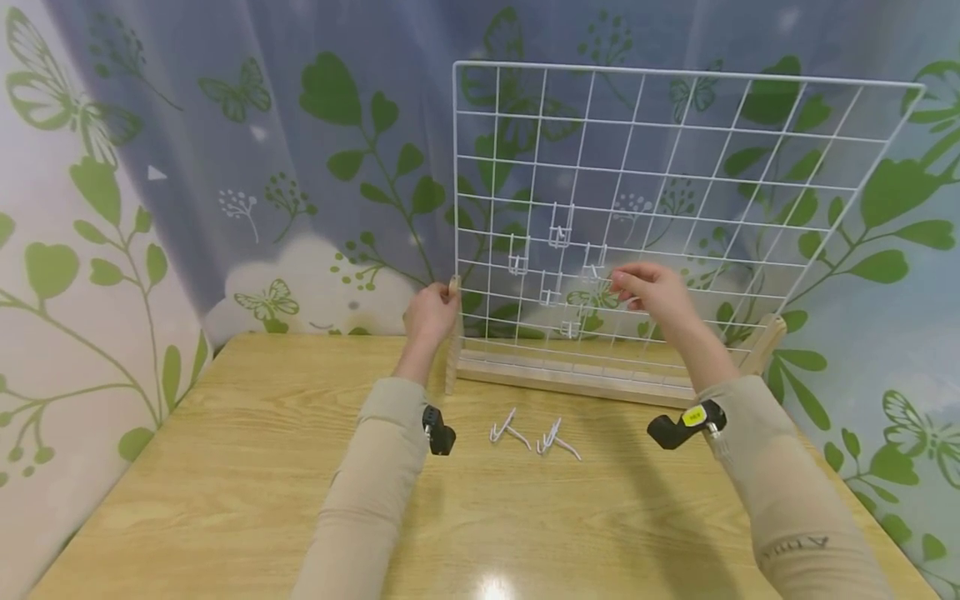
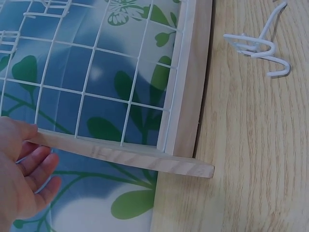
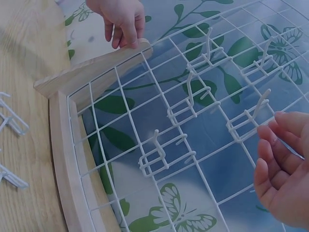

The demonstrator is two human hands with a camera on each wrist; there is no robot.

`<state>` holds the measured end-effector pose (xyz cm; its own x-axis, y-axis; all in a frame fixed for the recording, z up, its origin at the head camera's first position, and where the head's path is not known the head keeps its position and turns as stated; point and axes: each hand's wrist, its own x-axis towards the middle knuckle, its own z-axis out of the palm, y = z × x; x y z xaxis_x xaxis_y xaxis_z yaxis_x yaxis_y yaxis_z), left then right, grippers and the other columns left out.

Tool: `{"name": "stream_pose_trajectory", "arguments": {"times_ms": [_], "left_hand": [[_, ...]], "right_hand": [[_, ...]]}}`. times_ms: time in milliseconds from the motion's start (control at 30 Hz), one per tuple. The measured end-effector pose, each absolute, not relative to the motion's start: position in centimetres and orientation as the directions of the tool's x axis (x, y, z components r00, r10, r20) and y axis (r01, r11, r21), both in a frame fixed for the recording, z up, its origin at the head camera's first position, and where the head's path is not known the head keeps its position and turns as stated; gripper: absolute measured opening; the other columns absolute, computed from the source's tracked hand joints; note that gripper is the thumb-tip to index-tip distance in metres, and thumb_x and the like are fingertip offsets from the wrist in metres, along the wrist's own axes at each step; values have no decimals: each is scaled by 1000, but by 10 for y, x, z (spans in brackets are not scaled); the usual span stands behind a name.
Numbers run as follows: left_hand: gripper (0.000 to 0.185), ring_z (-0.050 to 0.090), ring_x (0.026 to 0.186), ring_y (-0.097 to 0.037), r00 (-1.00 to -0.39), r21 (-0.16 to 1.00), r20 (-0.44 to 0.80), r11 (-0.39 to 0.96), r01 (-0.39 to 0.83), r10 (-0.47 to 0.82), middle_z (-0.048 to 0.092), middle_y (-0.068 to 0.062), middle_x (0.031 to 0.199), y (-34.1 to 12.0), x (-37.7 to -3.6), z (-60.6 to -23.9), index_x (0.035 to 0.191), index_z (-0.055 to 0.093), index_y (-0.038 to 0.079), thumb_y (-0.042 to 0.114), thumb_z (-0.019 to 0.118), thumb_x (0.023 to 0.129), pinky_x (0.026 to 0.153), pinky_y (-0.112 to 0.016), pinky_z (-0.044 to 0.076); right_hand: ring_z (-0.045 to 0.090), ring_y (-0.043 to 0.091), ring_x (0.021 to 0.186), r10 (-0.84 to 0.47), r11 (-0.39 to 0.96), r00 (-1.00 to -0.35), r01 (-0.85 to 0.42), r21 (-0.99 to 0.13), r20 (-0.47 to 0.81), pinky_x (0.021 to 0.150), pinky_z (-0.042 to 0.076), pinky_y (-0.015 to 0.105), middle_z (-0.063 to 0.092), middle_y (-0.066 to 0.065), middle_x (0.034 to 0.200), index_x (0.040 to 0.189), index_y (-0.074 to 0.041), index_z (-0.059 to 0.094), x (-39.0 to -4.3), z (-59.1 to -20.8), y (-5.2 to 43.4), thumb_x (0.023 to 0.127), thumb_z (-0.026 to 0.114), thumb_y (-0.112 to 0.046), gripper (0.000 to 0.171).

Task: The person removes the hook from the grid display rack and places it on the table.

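A white wire grid panel (image 1: 660, 175) stands upright in a wooden stand (image 1: 570, 382). My left hand (image 1: 432, 312) pinches the upper end of the stand's left side piece (image 2: 101, 151); in the left wrist view the thumb lies on its edge. Several white wire hooks hang on the grid, among them an upper hook (image 1: 558, 235) and a right-hand hook (image 1: 594, 271). My right hand (image 1: 652, 292) is just right of that hook, fingers loosely bent, with nothing visible between them. In the right wrist view, the fingertips (image 3: 263, 133) are near the hook but appear apart from it.
Two loose white hooks, a left one (image 1: 510, 429) and a right one (image 1: 557, 439), lie on the wooden table (image 1: 262, 467) in front of the stand. Behind the grid hangs a patterned curtain (image 1: 360, 150) with leaves and butterflies. The stand's right side piece (image 1: 765, 343) slants up at the right.
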<state>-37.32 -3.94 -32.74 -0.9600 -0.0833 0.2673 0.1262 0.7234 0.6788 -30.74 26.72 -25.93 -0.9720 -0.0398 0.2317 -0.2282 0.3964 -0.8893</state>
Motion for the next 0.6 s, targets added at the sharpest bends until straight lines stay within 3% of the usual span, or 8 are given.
{"name": "stream_pose_trajectory", "arguments": {"times_ms": [400,600], "left_hand": [[30,62,91,-26,-961,682,263,721,121,-87,67,-7,102,-39,-374,-329,111,64,8,29,52,93,77,-40,47],[30,61,89,-26,-954,691,283,710,132,-97,66,-8,100,-39,-373,-328,111,64,7,29,52,93,75,-40,47]], "right_hand": [[52,5,72,-2,399,-959,-259,-879,282,61,45,16,60,-18,78,122,10,51,-312,-249,252,93,56,-23,44],[53,6,72,-21,424,-965,-247,-871,263,60,46,17,58,-13,78,122,10,51,-313,-247,246,94,55,-20,41]]}}
